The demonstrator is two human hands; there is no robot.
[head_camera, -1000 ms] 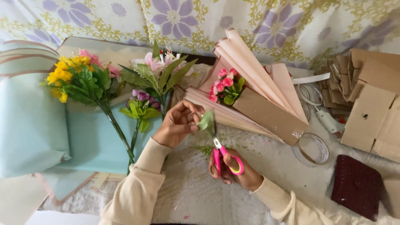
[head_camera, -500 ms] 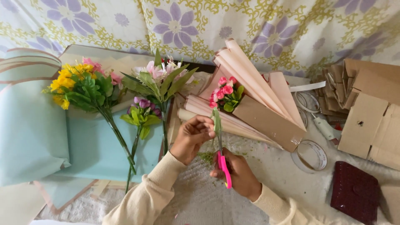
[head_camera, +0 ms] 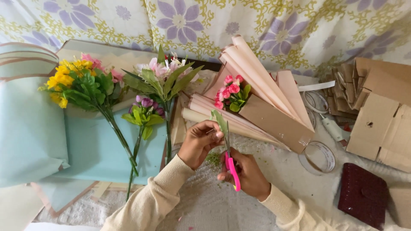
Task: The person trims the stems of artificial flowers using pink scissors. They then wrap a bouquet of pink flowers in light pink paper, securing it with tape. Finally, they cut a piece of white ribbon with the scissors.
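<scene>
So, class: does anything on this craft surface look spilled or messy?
Yes. Fine green crumbs are scattered on the white surface just below the left hand and pink-handled scissors, like loose trimmings.

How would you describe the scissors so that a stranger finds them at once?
Below the pink paper rolls, find the two hands at the middle. The right hand holds the scissors upright: their bright pink handles are unlike anything nearby.

Left of the hands lay a yellow flower bunch (head_camera: pixel 72 83) on pale blue paper (head_camera: pixel 25 128), with a small purple sprig (head_camera: pixel 144 112) and a pink-and-white spray (head_camera: pixel 165 75) closer in. Just beyond the hands stood rolled pink wrapping sheets (head_camera: pixel 257 77) holding small pink roses (head_camera: pixel 229 94). To their right sat a tape roll (head_camera: pixel 319 157), cardboard pieces (head_camera: pixel 381 124) and a dark red wallet (head_camera: pixel 364 194).
</scene>
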